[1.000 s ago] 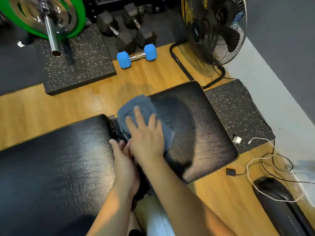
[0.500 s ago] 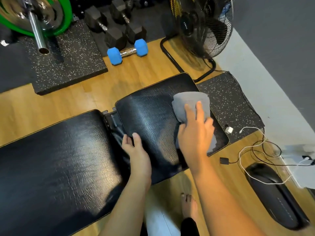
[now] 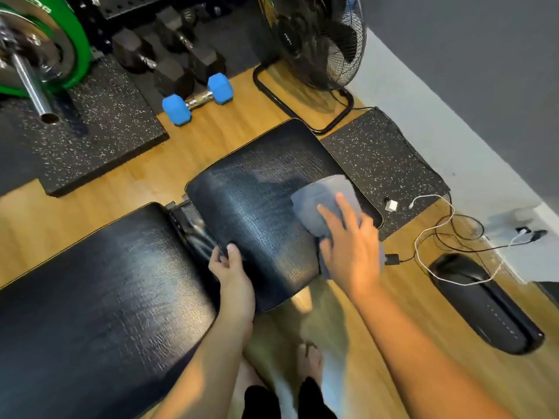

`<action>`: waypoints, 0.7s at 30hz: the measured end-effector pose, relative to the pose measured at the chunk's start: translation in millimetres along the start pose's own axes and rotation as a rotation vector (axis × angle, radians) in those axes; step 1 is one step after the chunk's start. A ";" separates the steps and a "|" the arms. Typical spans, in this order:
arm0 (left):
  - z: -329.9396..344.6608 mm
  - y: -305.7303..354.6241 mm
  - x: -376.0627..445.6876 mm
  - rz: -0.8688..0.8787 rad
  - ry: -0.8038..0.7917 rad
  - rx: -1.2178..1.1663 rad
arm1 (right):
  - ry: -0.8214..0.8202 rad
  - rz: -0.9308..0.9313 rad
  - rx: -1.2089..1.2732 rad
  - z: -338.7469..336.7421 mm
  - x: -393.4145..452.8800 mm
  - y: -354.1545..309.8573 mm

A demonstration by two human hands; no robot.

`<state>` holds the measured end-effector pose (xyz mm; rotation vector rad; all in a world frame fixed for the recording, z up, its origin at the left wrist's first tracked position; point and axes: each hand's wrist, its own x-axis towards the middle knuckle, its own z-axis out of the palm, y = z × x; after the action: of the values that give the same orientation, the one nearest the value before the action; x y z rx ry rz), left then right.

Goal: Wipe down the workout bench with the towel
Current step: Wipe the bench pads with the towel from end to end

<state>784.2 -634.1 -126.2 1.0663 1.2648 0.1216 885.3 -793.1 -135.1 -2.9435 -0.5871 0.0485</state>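
Note:
The black workout bench has a small seat pad and a long back pad with a gap between them. A grey-blue towel lies on the seat pad's right end. My right hand presses flat on the towel, fingers spread, palm over its near part. My left hand grips the seat pad's near left edge, thumb on top, beside the gap. Streaks of wetness shine on the seat pad.
A blue dumbbell and black dumbbells lie beyond the bench. A floor fan stands at the back. A barbell with a green plate is far left. Cables, a charger and a black device lie at right.
My right hand slid the towel from the gap end of the seat pad across to its right end. My left hand moved from under the right hand to grip the pad's near left edge.

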 end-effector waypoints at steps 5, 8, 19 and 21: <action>-3.3 -8.9 0.5 0.000 -0.021 -0.044 | 0.036 0.175 0.056 -6.2 28.9 6.9; -9.0 -14.0 5.3 -0.042 -0.028 -0.092 | 0.075 0.167 0.079 -2.7 1.3 -27.3; -14.7 -21.8 4.3 -0.037 0.025 -0.062 | -0.084 -0.390 0.004 23.2 -106.4 -68.6; -17.3 -24.9 3.1 -0.052 0.019 -0.081 | -0.087 -0.477 -0.027 17.6 -90.8 -52.0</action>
<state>759.8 -635.7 -144.4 0.9642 1.2930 0.1424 780.8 -778.2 -144.7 -2.7515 -1.2898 0.1181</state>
